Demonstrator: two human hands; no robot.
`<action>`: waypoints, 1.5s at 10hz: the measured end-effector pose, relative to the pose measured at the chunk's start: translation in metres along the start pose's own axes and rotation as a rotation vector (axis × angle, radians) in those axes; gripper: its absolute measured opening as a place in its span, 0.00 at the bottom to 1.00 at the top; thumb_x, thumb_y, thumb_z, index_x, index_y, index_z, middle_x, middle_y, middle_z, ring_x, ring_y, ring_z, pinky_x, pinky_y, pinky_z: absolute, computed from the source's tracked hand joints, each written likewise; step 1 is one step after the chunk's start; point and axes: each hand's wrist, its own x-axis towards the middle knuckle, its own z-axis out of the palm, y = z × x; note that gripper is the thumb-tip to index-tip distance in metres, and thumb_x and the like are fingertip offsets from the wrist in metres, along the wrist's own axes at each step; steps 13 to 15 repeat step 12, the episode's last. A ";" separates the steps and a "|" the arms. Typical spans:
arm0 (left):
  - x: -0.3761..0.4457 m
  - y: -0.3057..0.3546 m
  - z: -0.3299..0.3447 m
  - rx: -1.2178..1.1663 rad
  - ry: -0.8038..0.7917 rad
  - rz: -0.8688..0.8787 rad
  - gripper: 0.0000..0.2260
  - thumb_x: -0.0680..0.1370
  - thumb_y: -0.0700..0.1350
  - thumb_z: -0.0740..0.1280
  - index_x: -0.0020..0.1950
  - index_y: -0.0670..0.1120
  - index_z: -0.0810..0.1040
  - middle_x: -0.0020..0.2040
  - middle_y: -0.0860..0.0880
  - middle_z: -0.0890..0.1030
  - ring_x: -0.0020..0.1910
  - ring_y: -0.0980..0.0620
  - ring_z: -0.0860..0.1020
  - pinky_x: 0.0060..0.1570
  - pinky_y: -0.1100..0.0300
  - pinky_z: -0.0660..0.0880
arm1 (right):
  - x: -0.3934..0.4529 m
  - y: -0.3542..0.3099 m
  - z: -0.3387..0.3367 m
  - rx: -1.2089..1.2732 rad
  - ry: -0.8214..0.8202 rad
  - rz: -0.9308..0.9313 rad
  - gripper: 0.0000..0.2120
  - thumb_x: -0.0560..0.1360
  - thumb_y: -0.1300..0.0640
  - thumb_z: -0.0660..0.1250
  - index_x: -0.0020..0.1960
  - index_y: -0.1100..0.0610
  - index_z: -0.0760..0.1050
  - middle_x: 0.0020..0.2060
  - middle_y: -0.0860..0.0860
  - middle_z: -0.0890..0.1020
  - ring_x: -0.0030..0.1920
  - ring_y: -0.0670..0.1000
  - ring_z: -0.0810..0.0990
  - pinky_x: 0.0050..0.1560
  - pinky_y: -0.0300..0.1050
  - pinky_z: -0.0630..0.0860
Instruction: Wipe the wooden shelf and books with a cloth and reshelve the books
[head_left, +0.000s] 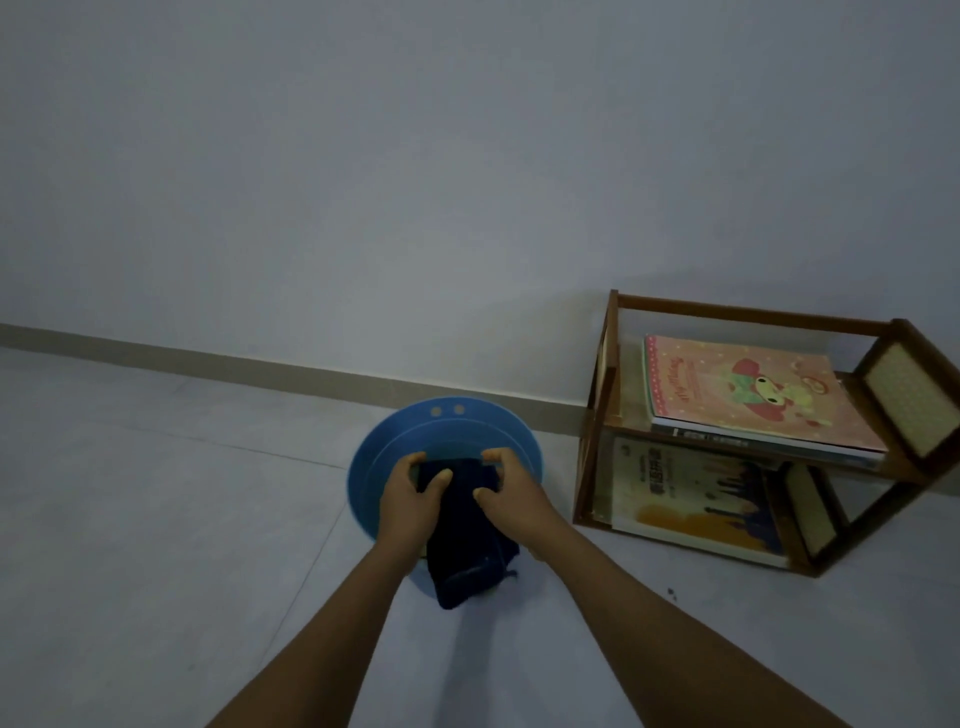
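Observation:
A dark navy cloth hangs between my two hands over a round blue basin on the floor. My left hand grips its upper left edge and my right hand grips its upper right edge. To the right stands a small two-tier wooden shelf against the wall. A pink picture book lies flat on a short stack on the upper tier. A yellow and white book lies on the lower tier.
The grey wall rises behind, with a beige skirting board along its foot. Pale floor tiles spread out to the left and in front. A few dark specks lie on the floor near the shelf.

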 end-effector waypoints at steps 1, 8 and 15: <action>0.011 -0.011 0.009 0.126 -0.002 -0.028 0.19 0.78 0.45 0.67 0.67 0.43 0.71 0.62 0.43 0.77 0.60 0.45 0.75 0.55 0.56 0.72 | 0.003 0.011 0.005 -0.191 -0.042 -0.094 0.26 0.75 0.59 0.64 0.71 0.55 0.62 0.68 0.55 0.68 0.67 0.54 0.69 0.64 0.45 0.69; -0.021 -0.032 0.001 1.069 -0.608 0.291 0.11 0.76 0.52 0.67 0.53 0.47 0.81 0.46 0.47 0.84 0.42 0.50 0.79 0.41 0.58 0.74 | -0.022 0.019 0.020 -1.117 -0.354 -0.350 0.12 0.74 0.56 0.69 0.55 0.59 0.76 0.50 0.55 0.81 0.49 0.57 0.80 0.42 0.46 0.70; -0.018 -0.014 0.005 1.016 -0.703 0.254 0.13 0.73 0.51 0.67 0.56 0.49 0.78 0.46 0.50 0.82 0.45 0.50 0.80 0.44 0.57 0.77 | -0.023 0.010 0.014 -1.115 -0.341 -0.294 0.24 0.72 0.59 0.70 0.65 0.61 0.68 0.63 0.59 0.73 0.67 0.59 0.68 0.72 0.59 0.58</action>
